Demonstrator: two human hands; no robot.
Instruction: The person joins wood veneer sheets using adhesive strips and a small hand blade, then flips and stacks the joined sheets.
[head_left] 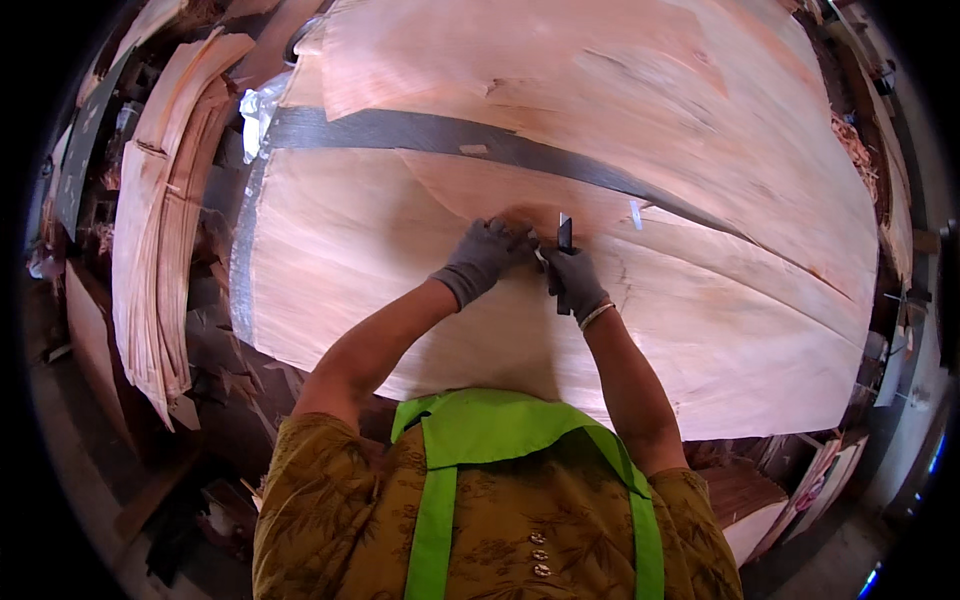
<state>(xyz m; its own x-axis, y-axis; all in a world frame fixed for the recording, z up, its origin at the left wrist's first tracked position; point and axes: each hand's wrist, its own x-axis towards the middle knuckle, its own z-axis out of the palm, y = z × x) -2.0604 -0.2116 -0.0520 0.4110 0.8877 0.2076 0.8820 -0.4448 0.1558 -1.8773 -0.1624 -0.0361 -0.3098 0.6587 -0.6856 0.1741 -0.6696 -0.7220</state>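
Both gloved grips closed: left hand (pixel 484 256) pinches the veneer sheet (pixel 700 300), right hand (pixel 574 283) clasps a dark knife (pixel 565 235).

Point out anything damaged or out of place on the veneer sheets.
The top veneer sheet has a ragged, torn edge above the gloved left hand and right hand, which holds a small blade. A dark gap shows between sheets.

— What's laid out where?

— I see veneer sheets (pixel 600 330) spread over the table in front of me, overlapping. A strip (pixel 450 135) runs across them from upper left down to the right.

— And my hands?

— Left hand (pixel 485 255) and right hand (pixel 575 280) rest on the near sheet, side by side, just below the strip. A blade (pixel 565 234) stands up from the right hand. A veneer stack (pixel 160 230) leans off to the left.
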